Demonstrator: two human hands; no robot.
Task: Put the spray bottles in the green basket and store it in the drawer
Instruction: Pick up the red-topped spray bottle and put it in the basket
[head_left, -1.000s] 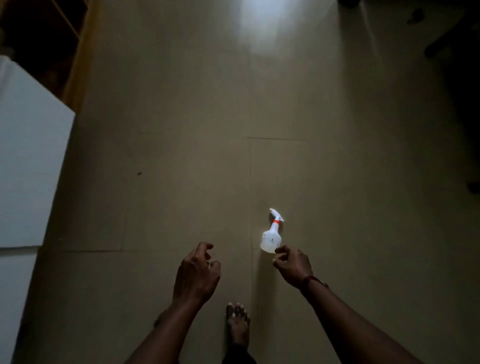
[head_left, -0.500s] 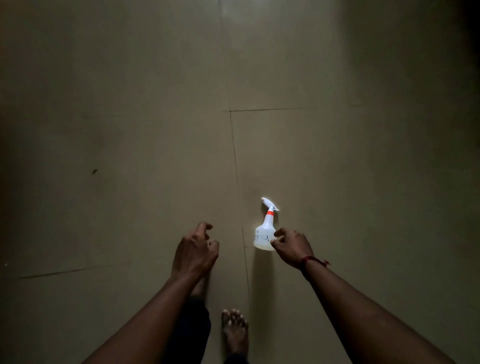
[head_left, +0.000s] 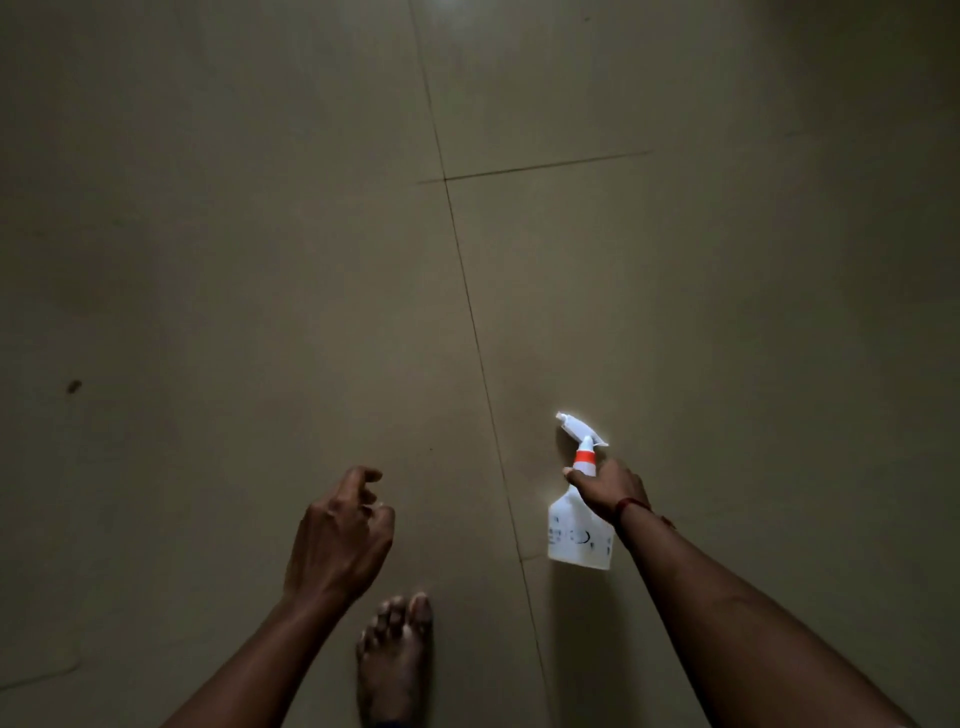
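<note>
Well, from the head view, the right hand (head_left: 610, 491) has its fingers curled round the neck of the white spray bottle (head_left: 579, 543), just below the orange collar, and the nozzle points away and to the left. The bottle is upright over the tiled floor (head_left: 260, 260), beside a grout line; I cannot tell whether its base touches the tiles. To do this pick-up well, I'd keep the grip firm and high on the neck, lift straight up so the body doesn't swing, and keep fingers off the trigger (a squeeze would wet the floor). The green basket and the drawer are nowhere in sight, so the bottle will have to be carried to them. The right arm reaches forward and down, with a red thread (head_left: 631, 504) at the wrist. The left hand (head_left: 337, 540) hangs to the left of the bottle, fingers loosely curled and holding nothing, free to steady the base. A bare foot (head_left: 395, 649) stands between the arms
</note>
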